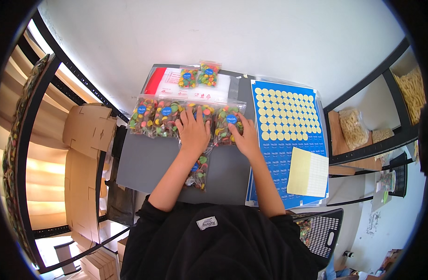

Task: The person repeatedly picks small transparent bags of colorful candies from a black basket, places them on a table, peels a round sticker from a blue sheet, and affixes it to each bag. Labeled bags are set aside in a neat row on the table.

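Observation:
Four clear zip bags of colourful candy with round blue stickers lie in a row across the grey table. My left hand [194, 134] rests flat, fingers spread, on the third bag [207, 111] and partly hides its sticker. On the rightmost bag [222, 126] lies my right hand [247, 138], its thumb at the lower edge of the blue sticker [231, 119] and its other fingers along the bag's right side. Left of my hands are the first bag [143, 115] and the second bag [166, 120]. Another stickered bag [199, 171] lies closer to me, partly under my left forearm.
Two small candy bags [188, 77] lie on a white-and-red plastic package [158, 85] at the back. Blue sticker sheets [273, 168], with a yellowish backing piece [306, 171] on top, cover the right side. A black basket [326, 234] stands lower right; shelves [366, 138] flank the table [147, 164].

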`<state>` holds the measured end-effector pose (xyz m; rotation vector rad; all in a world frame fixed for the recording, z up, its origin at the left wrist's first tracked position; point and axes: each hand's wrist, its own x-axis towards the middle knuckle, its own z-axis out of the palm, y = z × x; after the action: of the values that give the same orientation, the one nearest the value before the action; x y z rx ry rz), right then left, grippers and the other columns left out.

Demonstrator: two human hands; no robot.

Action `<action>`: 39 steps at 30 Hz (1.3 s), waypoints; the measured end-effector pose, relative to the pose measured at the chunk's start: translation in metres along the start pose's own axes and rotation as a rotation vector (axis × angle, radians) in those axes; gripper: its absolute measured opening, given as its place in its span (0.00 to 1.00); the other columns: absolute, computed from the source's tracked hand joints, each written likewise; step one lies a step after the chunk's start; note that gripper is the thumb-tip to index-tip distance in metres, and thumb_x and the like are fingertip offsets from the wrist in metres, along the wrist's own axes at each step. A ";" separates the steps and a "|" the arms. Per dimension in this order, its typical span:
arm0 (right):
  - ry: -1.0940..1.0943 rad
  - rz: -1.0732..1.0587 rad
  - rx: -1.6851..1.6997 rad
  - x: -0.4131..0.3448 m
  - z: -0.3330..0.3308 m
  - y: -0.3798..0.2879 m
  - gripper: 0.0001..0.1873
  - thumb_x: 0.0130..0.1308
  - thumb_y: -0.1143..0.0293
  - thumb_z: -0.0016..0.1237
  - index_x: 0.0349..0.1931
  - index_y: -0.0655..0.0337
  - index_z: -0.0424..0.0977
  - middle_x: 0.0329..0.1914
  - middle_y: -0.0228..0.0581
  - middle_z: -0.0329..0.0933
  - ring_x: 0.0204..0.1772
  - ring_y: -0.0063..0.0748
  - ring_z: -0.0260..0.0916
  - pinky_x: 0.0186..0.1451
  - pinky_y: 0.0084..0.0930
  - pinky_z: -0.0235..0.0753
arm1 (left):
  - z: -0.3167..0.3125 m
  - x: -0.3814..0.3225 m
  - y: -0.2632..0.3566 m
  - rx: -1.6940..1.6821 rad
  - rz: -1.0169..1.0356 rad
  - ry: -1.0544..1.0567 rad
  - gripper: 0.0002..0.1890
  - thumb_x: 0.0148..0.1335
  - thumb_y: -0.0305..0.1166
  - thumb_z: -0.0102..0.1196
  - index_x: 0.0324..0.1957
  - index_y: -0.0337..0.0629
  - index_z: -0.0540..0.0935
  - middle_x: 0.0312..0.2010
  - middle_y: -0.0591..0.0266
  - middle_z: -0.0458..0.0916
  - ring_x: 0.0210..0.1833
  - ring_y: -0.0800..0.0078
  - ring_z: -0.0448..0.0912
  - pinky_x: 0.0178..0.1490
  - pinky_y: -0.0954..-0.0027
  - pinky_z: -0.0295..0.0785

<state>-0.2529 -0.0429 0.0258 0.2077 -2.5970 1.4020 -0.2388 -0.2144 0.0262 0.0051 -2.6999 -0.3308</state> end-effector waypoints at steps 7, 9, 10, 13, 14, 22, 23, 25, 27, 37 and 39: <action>-0.089 -0.016 -0.047 0.000 0.002 0.002 0.31 0.59 0.56 0.50 0.58 0.66 0.62 0.41 0.51 0.65 0.46 0.47 0.66 0.49 0.33 0.66 | -0.024 -0.003 0.003 -0.068 -0.002 0.017 0.29 0.57 0.42 0.51 0.58 0.37 0.65 0.58 0.47 0.59 0.60 0.50 0.56 0.58 0.49 0.49; -0.090 0.079 -0.040 -0.003 -0.005 -0.010 0.31 0.59 0.57 0.50 0.58 0.66 0.61 0.42 0.51 0.65 0.46 0.47 0.66 0.49 0.33 0.66 | -0.050 -0.014 0.005 -0.128 -0.034 0.038 0.30 0.57 0.43 0.52 0.58 0.36 0.64 0.58 0.46 0.58 0.60 0.50 0.56 0.60 0.49 0.48; -0.092 0.130 -0.037 -0.007 -0.009 -0.013 0.31 0.59 0.57 0.50 0.58 0.66 0.61 0.42 0.51 0.64 0.46 0.47 0.66 0.50 0.33 0.66 | -0.065 -0.024 0.002 -0.174 -0.072 0.037 0.31 0.56 0.43 0.53 0.58 0.36 0.63 0.58 0.46 0.58 0.60 0.49 0.56 0.60 0.49 0.47; 0.056 0.027 -0.036 -0.019 -0.017 -0.001 0.31 0.59 0.58 0.50 0.59 0.66 0.60 0.43 0.50 0.65 0.46 0.45 0.66 0.49 0.32 0.66 | -0.080 -0.070 -0.011 -0.237 -0.202 -0.013 0.35 0.53 0.45 0.57 0.58 0.36 0.63 0.58 0.45 0.58 0.60 0.48 0.56 0.61 0.50 0.48; 0.071 0.028 -0.038 -0.025 -0.018 -0.002 0.30 0.59 0.59 0.51 0.58 0.66 0.61 0.43 0.50 0.65 0.45 0.45 0.66 0.49 0.32 0.66 | -0.079 -0.085 -0.012 -0.249 -0.244 -0.037 0.36 0.52 0.46 0.58 0.59 0.36 0.62 0.58 0.44 0.58 0.60 0.47 0.56 0.60 0.50 0.49; 0.135 -0.049 -0.034 -0.094 0.007 -0.026 0.32 0.53 0.68 0.55 0.58 0.67 0.59 0.45 0.47 0.65 0.44 0.41 0.63 0.46 0.32 0.65 | -0.070 -0.137 -0.015 -0.403 -0.222 -0.282 0.45 0.41 0.43 0.66 0.59 0.35 0.59 0.52 0.46 0.63 0.53 0.50 0.63 0.56 0.55 0.59; 0.177 -0.057 -0.055 -0.102 0.009 -0.028 0.34 0.53 0.68 0.56 0.59 0.67 0.58 0.45 0.47 0.65 0.44 0.41 0.63 0.46 0.31 0.65 | -0.069 -0.139 -0.017 -0.435 -0.210 -0.274 0.45 0.40 0.41 0.66 0.59 0.35 0.59 0.51 0.46 0.64 0.52 0.51 0.64 0.56 0.56 0.60; 0.175 0.013 -0.061 -0.112 0.009 -0.025 0.36 0.52 0.69 0.56 0.60 0.67 0.56 0.45 0.46 0.65 0.43 0.39 0.63 0.45 0.30 0.65 | -0.072 -0.142 -0.020 -0.500 -0.182 -0.266 0.44 0.39 0.38 0.66 0.59 0.35 0.60 0.49 0.47 0.64 0.51 0.50 0.65 0.55 0.56 0.62; 0.167 0.044 -0.033 -0.118 0.007 -0.019 0.35 0.52 0.70 0.55 0.60 0.67 0.56 0.46 0.46 0.65 0.43 0.38 0.62 0.46 0.30 0.65 | -0.079 -0.145 -0.023 -0.566 -0.144 -0.272 0.43 0.37 0.35 0.66 0.58 0.36 0.60 0.48 0.47 0.65 0.50 0.50 0.66 0.54 0.57 0.64; 0.194 0.073 -0.065 -0.149 -0.003 -0.031 0.30 0.52 0.74 0.53 0.57 0.65 0.62 0.47 0.46 0.64 0.45 0.39 0.62 0.50 0.32 0.64 | -0.115 -0.099 -0.098 -0.768 -0.173 0.060 0.41 0.38 0.29 0.64 0.58 0.36 0.61 0.48 0.47 0.63 0.50 0.53 0.68 0.54 0.62 0.66; 0.212 0.048 -0.088 -0.154 -0.001 -0.032 0.29 0.51 0.75 0.53 0.56 0.65 0.62 0.47 0.46 0.64 0.45 0.40 0.62 0.51 0.32 0.64 | -0.122 -0.063 -0.124 -0.613 -0.173 0.167 0.40 0.41 0.29 0.63 0.58 0.35 0.60 0.47 0.47 0.63 0.49 0.54 0.68 0.54 0.62 0.66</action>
<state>-0.0967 -0.0541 0.0173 -0.0151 -2.4956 1.2466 -0.1377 -0.3598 0.0800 0.0842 -2.3341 -1.1393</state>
